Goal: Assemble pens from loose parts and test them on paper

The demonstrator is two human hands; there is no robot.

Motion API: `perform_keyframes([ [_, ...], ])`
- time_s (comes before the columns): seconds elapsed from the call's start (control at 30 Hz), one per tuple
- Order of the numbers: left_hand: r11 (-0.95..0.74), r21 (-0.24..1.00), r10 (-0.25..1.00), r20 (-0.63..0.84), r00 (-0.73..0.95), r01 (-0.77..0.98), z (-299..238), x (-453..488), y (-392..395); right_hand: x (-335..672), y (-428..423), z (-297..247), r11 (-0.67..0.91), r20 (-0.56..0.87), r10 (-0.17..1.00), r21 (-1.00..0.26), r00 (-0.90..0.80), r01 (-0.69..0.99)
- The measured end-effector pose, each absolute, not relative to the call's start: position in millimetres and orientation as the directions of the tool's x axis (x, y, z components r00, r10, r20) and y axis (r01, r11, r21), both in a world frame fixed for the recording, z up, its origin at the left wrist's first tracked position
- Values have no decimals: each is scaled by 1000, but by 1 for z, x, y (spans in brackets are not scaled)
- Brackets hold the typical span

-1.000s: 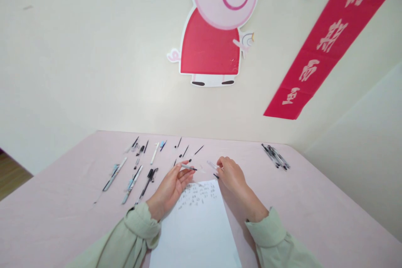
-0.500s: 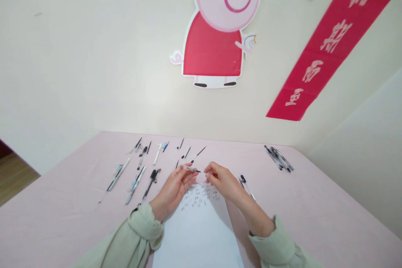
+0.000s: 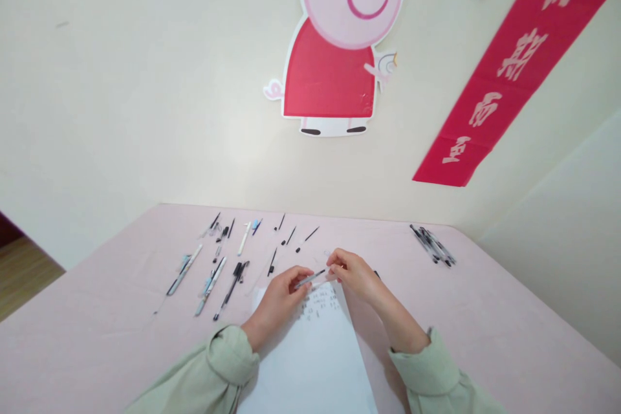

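Note:
My left hand [image 3: 286, 291] is closed around a slim, clear-looking pen [image 3: 309, 279] with a dark end that points up and right. Fingers and thumb of my right hand [image 3: 352, 275] are pinched together just beyond that dark end. A small, pale, see-through bit shows at the right fingertips, too faint to name. Both hands are above the top of a white sheet of paper [image 3: 315, 362] that bears several rows of handwritten marks. Left of my left hand lie a black-capped pen [image 3: 228, 294] and a thin black refill [image 3: 272, 261].
Several patterned pens [image 3: 184, 270] and pen parts [image 3: 220, 242] lie on the pink tablecloth [image 3: 87, 330] at left. Thin black refills [image 3: 291, 235] lie near the back edge. A pile of pens [image 3: 433, 246] sits back right. Behind stands a wall with a pig cutout [image 3: 330, 84].
My left hand has moved slightly right and turned, its fingers now more closed around the pen. My right hand has shifted a little right and covers more of the pens beside it.

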State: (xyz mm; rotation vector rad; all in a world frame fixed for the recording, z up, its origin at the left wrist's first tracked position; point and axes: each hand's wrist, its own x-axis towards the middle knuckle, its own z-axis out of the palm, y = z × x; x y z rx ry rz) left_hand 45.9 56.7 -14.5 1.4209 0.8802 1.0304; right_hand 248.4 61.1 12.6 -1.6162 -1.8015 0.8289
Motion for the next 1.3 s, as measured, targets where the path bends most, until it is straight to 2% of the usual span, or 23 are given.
perform_keyframes([
  [0.1,-293,929,913,202,354,225,-18,43,54,245,56,18,76,-2,995,-674,-104,735],
  [0.2,-445,744,879,256,403,498,-16,41,50,244,51,25,45,-92,988,-604,-125,796],
  [0.27,-517,608,847,263,462,602,-14,41,49,247,50,30,22,-153,979,-565,-131,825],
  [0.37,-576,499,812,258,523,648,-14,42,47,256,52,34,-28,-129,991,-474,-38,880],
  [0.5,-609,460,790,274,548,647,-17,44,47,265,58,29,-133,-25,991,-330,132,935],
  [0.63,-622,418,782,286,554,662,-18,45,46,261,61,12,-127,45,989,-251,143,959],
  [0.8,-630,420,776,299,555,653,-20,46,45,258,64,0,-101,106,986,-229,128,968],
  [0.87,-632,455,774,339,534,628,-20,46,45,259,64,3,-101,137,981,-257,140,961],
  [0.97,-620,491,783,436,444,612,-19,45,47,258,62,14,-29,136,986,-417,94,908],
  [1.03,-619,478,775,499,388,624,-16,44,47,253,57,24,105,96,994,-570,-61,815],
  [1.1,-640,426,751,524,401,639,-12,44,46,245,51,34,202,52,971,-707,-235,677],
  [1.2,-667,338,734,456,504,664,-9,45,44,236,47,41,194,-4,934,-835,-358,515],
  [1.3,-638,298,762,377,527,710,-11,45,44,241,51,38,156,-2,957,-841,-291,519],
])
